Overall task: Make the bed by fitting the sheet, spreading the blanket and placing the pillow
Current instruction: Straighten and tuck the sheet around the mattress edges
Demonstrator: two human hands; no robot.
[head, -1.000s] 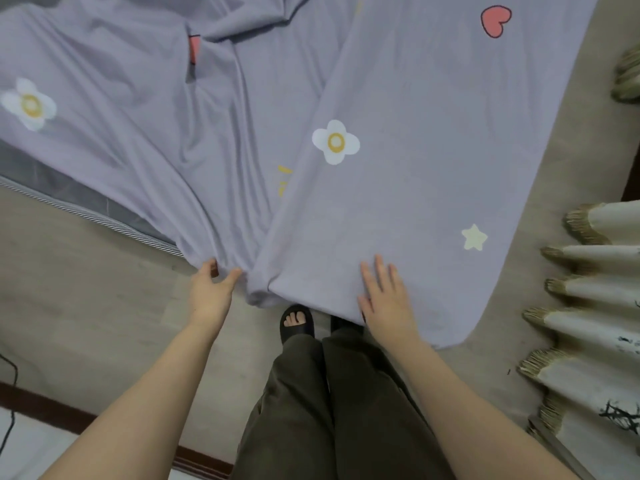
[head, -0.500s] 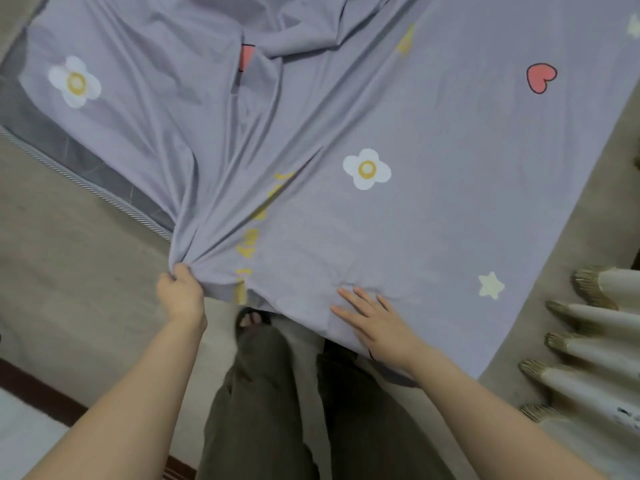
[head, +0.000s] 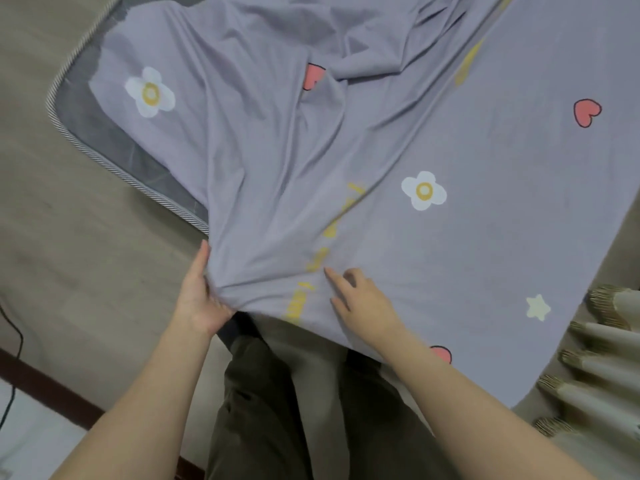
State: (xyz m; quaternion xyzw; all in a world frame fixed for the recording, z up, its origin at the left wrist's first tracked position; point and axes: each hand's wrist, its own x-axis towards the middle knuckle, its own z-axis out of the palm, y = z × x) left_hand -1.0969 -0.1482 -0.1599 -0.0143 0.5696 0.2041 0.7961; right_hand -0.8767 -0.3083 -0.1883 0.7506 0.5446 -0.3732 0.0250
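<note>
A lilac sheet (head: 398, 140) printed with white flowers, red hearts and a star lies rumpled over a grey mattress (head: 104, 133) with striped piping. The mattress corner at upper left is bare. My left hand (head: 201, 292) grips a bunched fold of the sheet's near edge, where it hangs over the mattress side. My right hand (head: 360, 299) rests on top of the sheet just to the right, index finger stretched forward, other fingers loosely bent. Creases fan out from the left hand's grip toward the far side. No blanket or pillow is in view.
My legs in dark trousers (head: 277, 410) stand against the bed's near edge. Beige floor (head: 69, 254) runs along the left. A cream curtain with fringed hem (head: 602, 368) hangs at the right. A dark cable (head: 14, 358) and a brown skirting strip (head: 45, 386) lie at lower left.
My left hand closed on the sheet's edge and pulled it left, bunching it. My right hand slid left across the sheet toward the left hand. The view shifted, showing more of the bare mattress corner.
</note>
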